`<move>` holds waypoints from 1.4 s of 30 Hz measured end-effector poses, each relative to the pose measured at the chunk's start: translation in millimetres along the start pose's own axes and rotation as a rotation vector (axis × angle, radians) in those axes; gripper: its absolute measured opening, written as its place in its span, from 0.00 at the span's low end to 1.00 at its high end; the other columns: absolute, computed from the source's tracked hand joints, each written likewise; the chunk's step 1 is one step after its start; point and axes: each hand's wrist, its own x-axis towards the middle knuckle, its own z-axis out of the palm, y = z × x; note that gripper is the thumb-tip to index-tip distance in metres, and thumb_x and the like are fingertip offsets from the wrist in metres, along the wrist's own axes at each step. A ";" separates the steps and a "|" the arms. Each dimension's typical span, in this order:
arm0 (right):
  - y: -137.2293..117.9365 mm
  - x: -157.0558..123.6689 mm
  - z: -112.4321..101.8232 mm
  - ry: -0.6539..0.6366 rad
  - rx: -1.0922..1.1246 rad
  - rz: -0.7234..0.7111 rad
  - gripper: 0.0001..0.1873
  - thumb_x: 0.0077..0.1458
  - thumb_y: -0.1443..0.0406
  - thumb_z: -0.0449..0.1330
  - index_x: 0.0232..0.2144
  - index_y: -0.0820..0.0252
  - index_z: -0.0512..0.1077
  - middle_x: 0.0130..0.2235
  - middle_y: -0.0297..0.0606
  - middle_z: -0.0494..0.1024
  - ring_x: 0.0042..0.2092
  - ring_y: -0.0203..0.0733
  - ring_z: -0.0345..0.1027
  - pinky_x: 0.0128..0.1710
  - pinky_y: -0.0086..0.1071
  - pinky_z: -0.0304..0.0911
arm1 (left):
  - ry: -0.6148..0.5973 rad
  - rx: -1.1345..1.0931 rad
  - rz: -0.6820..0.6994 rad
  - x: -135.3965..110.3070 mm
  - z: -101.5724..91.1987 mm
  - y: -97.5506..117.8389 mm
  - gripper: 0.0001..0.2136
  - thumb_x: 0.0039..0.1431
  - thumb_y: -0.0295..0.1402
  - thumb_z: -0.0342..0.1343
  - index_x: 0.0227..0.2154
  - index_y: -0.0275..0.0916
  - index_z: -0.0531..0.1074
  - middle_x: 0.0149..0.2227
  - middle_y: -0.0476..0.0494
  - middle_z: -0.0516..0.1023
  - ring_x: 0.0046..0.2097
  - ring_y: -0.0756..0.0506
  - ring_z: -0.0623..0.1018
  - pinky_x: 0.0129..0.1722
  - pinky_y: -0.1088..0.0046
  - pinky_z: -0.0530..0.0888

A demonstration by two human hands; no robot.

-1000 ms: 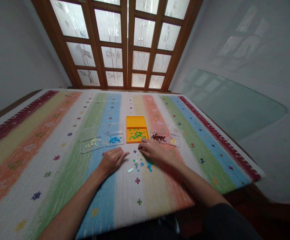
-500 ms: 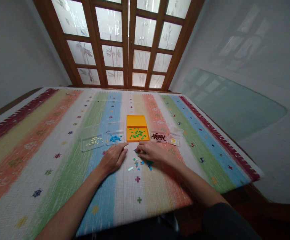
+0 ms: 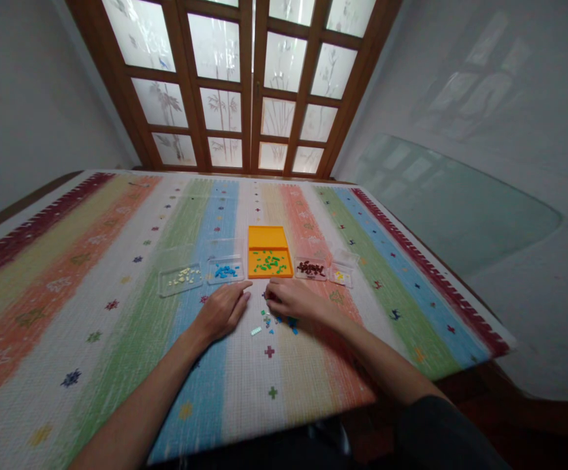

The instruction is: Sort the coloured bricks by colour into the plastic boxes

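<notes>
My left hand [image 3: 222, 309] lies flat on the striped cloth, fingers stretched toward the clear box of blue pieces [image 3: 224, 270]. My right hand [image 3: 291, 298] rests curled over a scatter of small loose pieces [image 3: 270, 322], its fingertips pressed down at the pile's far edge; what they pinch, if anything, is hidden. Just beyond both hands stands an orange tray [image 3: 268, 251] with green pieces in it.
A row of small clear boxes flanks the tray: pale yellow pieces [image 3: 180, 279] at the left, dark brown pieces [image 3: 310, 268] and a yellow-and-red lot [image 3: 341, 275] at the right. The table's right edge [image 3: 460, 307] drops off. Wooden glazed doors [image 3: 249, 85] stand behind.
My right hand has drawn back from the orange tray's front edge onto the loose pieces. My left hand has slid slightly forward toward the blue box.
</notes>
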 end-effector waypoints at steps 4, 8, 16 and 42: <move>1.8 1.8 -5.6 0.030 0.038 0.001 0.06 0.62 0.70 0.57 0.40 0.63 0.74 0.42 0.44 0.78 0.40 0.41 0.69 0.40 0.32 0.61 | 0.020 0.003 0.019 0.9 0.8 0.3 0.14 0.73 0.33 0.44 0.53 0.35 0.71 0.45 0.37 0.83 0.44 0.42 0.82 0.48 0.63 0.79; 16.1 14.5 -14.5 0.111 0.069 0.064 0.04 0.63 0.70 0.57 0.39 0.62 0.73 0.40 0.43 0.78 0.40 0.42 0.69 0.40 0.32 0.61 | 0.024 0.009 0.024 3.2 -0.5 1.2 0.14 0.74 0.33 0.43 0.43 0.36 0.74 0.38 0.39 0.82 0.40 0.44 0.81 0.43 0.66 0.78; 40.8 55.6 -29.9 0.235 0.067 0.093 0.04 0.61 0.71 0.61 0.40 0.62 0.75 0.41 0.42 0.79 0.42 0.42 0.70 0.43 0.33 0.60 | 0.017 0.031 0.053 3.4 -0.4 -1.6 0.20 0.75 0.34 0.41 0.28 0.39 0.70 0.26 0.45 0.74 0.29 0.46 0.75 0.32 0.69 0.74; 48.9 7.4 -40.6 0.043 0.172 -0.119 0.09 0.60 0.71 0.62 0.42 0.61 0.79 0.39 0.39 0.82 0.38 0.39 0.73 0.40 0.31 0.64 | -0.011 -0.035 -0.003 0.5 0.1 -6.6 0.18 0.74 0.34 0.41 0.30 0.39 0.71 0.27 0.44 0.74 0.30 0.45 0.75 0.35 0.68 0.75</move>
